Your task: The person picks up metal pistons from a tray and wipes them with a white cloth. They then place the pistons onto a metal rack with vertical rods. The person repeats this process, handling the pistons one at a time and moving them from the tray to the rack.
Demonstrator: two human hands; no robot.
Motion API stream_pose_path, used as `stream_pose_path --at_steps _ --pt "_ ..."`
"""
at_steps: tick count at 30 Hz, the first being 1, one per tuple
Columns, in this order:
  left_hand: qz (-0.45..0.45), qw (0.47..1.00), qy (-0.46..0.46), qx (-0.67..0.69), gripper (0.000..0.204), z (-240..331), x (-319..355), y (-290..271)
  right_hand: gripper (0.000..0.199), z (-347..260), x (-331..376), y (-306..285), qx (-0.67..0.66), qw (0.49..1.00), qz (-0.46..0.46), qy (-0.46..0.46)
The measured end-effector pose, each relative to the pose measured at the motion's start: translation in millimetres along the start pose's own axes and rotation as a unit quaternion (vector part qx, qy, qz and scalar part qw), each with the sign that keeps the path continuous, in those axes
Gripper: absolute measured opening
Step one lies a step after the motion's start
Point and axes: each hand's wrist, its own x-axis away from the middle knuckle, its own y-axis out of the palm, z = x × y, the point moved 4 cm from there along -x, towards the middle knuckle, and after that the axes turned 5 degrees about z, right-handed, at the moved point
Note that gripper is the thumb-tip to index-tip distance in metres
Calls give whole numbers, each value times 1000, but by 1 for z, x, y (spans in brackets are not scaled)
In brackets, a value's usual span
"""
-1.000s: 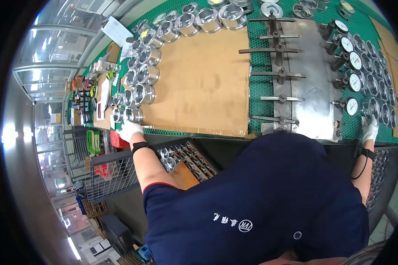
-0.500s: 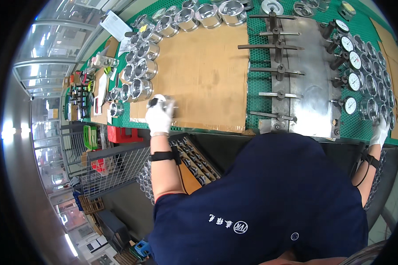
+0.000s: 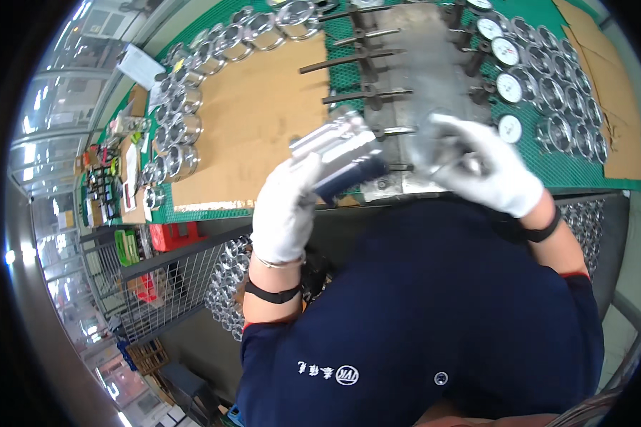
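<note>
Both hands have come up off the bench since a moment ago. My left hand (image 3: 286,213) grips a steel can (image 3: 338,153), tilted toward one o'clock so I can face it. My right hand (image 3: 486,169) is closed round a smaller part (image 3: 454,158), blurred. Gauges (image 3: 509,85) crowd two o'clock; rods (image 3: 367,96) jut at twelve.

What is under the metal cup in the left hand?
Under the metal cup lie brown cardboard and green mat. The cup and left hand cover the bench edge there.
</note>
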Motion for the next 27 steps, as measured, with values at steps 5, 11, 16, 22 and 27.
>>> stream_pose_path --at_steps 5,11,16,22,27 --pt "-166 944 -219 183 41 -10 -1 77 116 11 8 31 -108 990 65 -65" --pt "-119 929 126 -326 57 -31 -27 92 105 47 15 4 180 979 85 -51" --pt "-126 842 351 -390 94 -39 -32 137 94 52 14 15 261 960 97 -8" --pt "-77 813 390 -426 108 -54 -38 152 88 75 47 9 56 982 88 156" --pt "-95 862 345 -358 111 -67 -55 158 96 87 60 26 -187 896 -10 402"
